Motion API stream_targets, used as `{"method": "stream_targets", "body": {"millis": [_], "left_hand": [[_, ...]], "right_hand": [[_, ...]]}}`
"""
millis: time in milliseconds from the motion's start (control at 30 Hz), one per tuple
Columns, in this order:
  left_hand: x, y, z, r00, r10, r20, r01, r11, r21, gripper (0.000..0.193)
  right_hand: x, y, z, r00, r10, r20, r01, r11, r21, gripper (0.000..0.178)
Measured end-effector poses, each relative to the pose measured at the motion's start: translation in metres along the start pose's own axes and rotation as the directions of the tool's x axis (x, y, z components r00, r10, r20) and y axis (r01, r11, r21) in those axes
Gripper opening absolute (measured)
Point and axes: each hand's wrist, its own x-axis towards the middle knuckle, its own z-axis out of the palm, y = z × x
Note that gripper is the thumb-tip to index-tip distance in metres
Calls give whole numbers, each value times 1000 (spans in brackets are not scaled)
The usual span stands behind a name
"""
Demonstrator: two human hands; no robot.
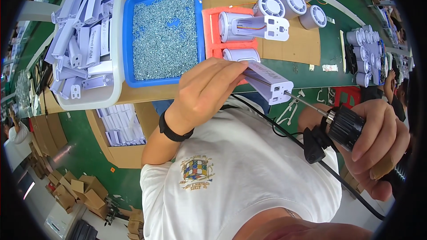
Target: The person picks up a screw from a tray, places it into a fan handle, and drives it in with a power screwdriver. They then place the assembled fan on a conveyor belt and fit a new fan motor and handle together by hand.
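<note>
Gripping a lavender plastic fan handle (269,80) at two o'clock from centre with the left hand (200,91). Clasping a black power screwdriver (346,126) at three o'clock in the right hand (376,138), with its bit aimed toward ten o'clock and apparently meeting a hole in the handle's end plate. Facing a red fixture (211,31) at twelve, a blue tray (129,40) of silver screws (162,49) at eleven, a white bin (117,40) of handles (93,42) at ten, and round fan bodies (294,4) at one.
</note>
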Motion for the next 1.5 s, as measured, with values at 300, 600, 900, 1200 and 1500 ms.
{"method": "stream_targets", "body": {"millis": [300, 600, 900, 1200, 1500], "left_hand": [[3, 2, -6, 995, 63, 77, -65, 998, 19, 37], [11, 4, -10, 985, 68, 158, -77, 996, 46, 38], [-3, -2, -12, 992, -35, 121, 35, 999, 1, 38], [-1, 2, -12, 974, -205, 99, 213, 974, -73, 28], [-6, -5, -10, 970, -193, 151, 211, 970, -119, 23]], "right_hand": [[4, 3, -1, 997, 23, 68, -21, 999, -24, 38], [-15, -9, -9, 995, 29, 97, -19, 994, -112, 38], [-17, 0, -4, 994, -65, 90, 78, 986, -150, 39], [1, 12, 10, 997, -15, 69, 22, 994, -103, 40], [1, 11, 11, 998, -11, 69, 16, 997, -73, 39]]}}
